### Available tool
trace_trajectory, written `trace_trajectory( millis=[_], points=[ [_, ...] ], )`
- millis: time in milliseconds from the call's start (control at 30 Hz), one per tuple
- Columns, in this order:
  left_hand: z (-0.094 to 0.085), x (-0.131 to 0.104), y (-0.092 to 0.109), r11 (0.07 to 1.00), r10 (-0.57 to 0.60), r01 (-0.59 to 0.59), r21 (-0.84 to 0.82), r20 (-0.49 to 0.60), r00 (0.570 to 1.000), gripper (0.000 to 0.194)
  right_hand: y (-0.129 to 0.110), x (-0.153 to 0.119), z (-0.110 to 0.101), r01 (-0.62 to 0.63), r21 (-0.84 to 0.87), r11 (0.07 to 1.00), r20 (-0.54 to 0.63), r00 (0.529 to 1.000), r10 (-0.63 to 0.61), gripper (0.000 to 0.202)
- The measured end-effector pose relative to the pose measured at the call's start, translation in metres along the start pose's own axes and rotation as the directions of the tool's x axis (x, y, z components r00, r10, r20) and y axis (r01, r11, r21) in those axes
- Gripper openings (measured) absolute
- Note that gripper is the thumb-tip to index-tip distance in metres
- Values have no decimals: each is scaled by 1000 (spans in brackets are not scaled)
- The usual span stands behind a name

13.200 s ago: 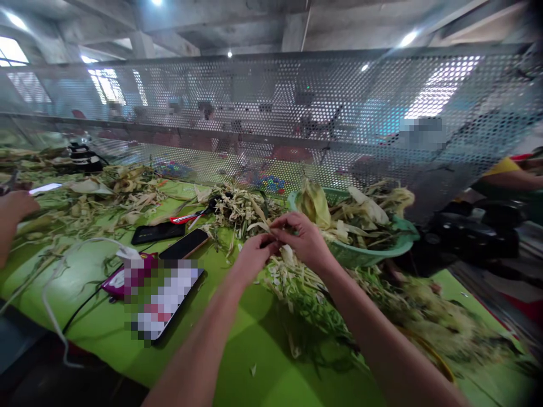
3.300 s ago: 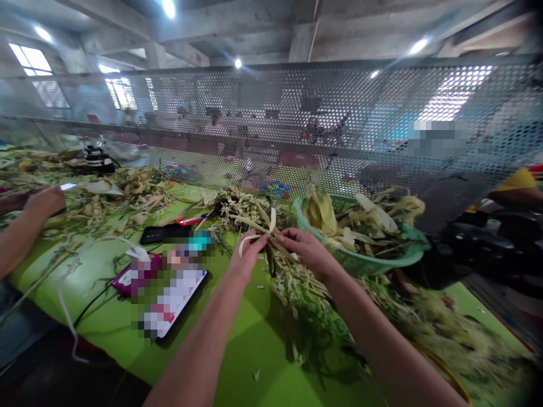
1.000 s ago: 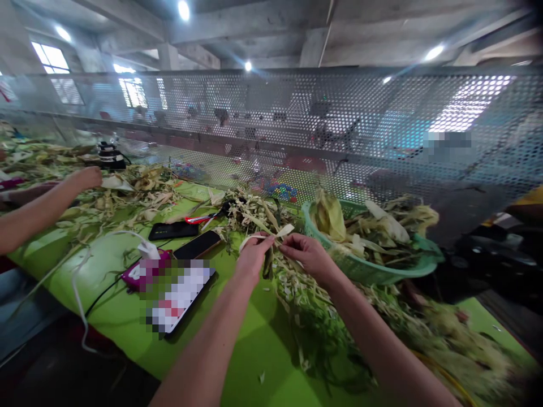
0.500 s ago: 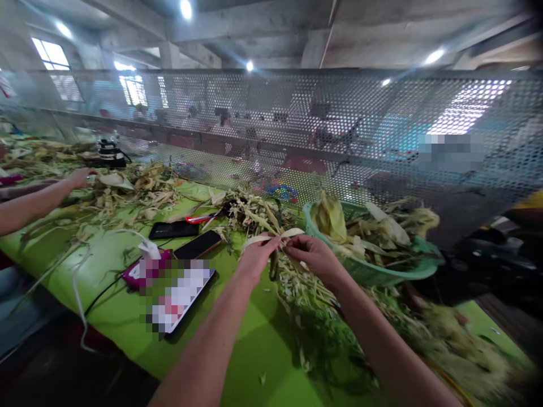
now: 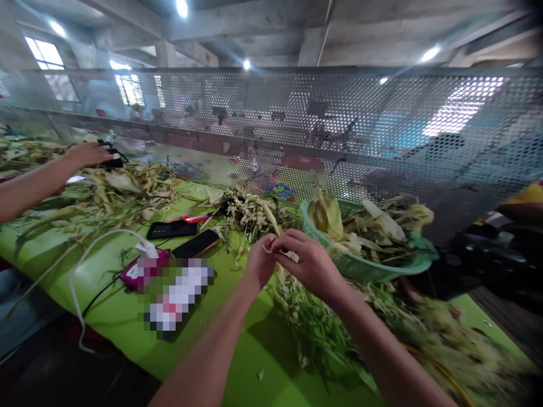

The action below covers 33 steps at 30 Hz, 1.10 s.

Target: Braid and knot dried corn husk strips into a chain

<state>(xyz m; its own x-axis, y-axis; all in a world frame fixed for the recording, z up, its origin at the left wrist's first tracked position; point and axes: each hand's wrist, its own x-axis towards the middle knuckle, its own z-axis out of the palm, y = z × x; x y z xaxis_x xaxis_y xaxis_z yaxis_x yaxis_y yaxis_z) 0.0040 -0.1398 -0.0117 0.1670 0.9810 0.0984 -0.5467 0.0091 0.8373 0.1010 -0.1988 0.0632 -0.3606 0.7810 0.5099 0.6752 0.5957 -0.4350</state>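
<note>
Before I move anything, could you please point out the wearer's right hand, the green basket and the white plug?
Wearer's right hand [image 5: 307,261]: head view, on the back of the hand.
Green basket [image 5: 375,272]: head view, on its near wall.
White plug [image 5: 146,249]: head view, on its body.

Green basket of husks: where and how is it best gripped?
Probably by pinching the near rim of the green basket from the front: that curved edge shows bare, while husks heap over the middle and the perforated panel stands behind.

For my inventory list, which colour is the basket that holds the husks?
The basket is light green, seen best in the head view.
</note>
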Motion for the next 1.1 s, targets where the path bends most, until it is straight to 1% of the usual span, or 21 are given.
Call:
trace_trajectory(
  millis=[33,100,167,233,300,367,467,600,633,700,767,833,867,933,967,1000,1033,1100],
  points=[
    [-2,0,3,999,6,-7,31,14,1000,24,3,0,-1,-17,23,1000,-25,1000,17,7],
    [-6,0,8,999,-3,2,41,26,1000,23,10,-1,-3,-74,116,990,-78,993,84,5],
    [-8,0,12,998,-42,42,45,15,999,24,19,-1,-3,-134,227,964,-120,979,165,6],
    [-8,0,13,994,-112,113,-14,16,994,28,28,0,-3,-177,302,937,-145,963,228,9],
    [-7,0,14,980,-176,179,-89,35,984,29,36,0,-1,-195,345,918,-158,952,261,10],
    [-6,-1,15,968,-208,214,-134,57,976,27,41,0,2,-198,366,909,-162,948,272,11],
    [-5,-4,20,953,-236,250,-169,99,967,26,45,0,4,-203,351,914,-178,944,278,10],
    [-7,-6,28,940,-275,303,-157,176,945,25,49,-1,6,-203,316,927,-196,942,274,11],
    [-7,-7,29,946,-269,293,-135,170,948,26,51,-1,6,-202,311,929,-193,943,270,11],
    [-7,-7,27,968,-227,238,-82,121,966,26,54,-2,7,-201,300,932,-179,948,262,11],
    [-8,-6,24,983,-180,183,-32,72,981,27,55,-3,7,-201,265,943,-158,956,248,9],
    [-8,-4,21,985,-172,173,-9,39,984,27,53,-3,4,-178,172,969,-177,962,208,10],
    [-8,-3,20,984,-176,176,-9,20,984,27,50,-2,3,-144,103,984,-200,966,162,17],
    [-9,-3,20,982,-186,185,-35,-27,982,28,43,-2,0,-45,-64,997,-226,974,29,38],
    [-9,-2,20,981,-190,188,-57,-43,981,28,39,-1,-2,9,-146,989,-206,978,-39,45],
    [-9,-2,20,979,-193,188,-81,-50,980,29,35,-1,-3,56,-215,975,-166,982,-93,48],
    [-10,-2,21,976,-196,190,-102,-48,979,29,32,-1,-3,89,-268,959,-117,985,-125,47],
    [-10,-1,21,975,-197,192,-108,-35,980,29,29,-1,-3,121,-316,941,-49,989,-143,39]
  ],
)
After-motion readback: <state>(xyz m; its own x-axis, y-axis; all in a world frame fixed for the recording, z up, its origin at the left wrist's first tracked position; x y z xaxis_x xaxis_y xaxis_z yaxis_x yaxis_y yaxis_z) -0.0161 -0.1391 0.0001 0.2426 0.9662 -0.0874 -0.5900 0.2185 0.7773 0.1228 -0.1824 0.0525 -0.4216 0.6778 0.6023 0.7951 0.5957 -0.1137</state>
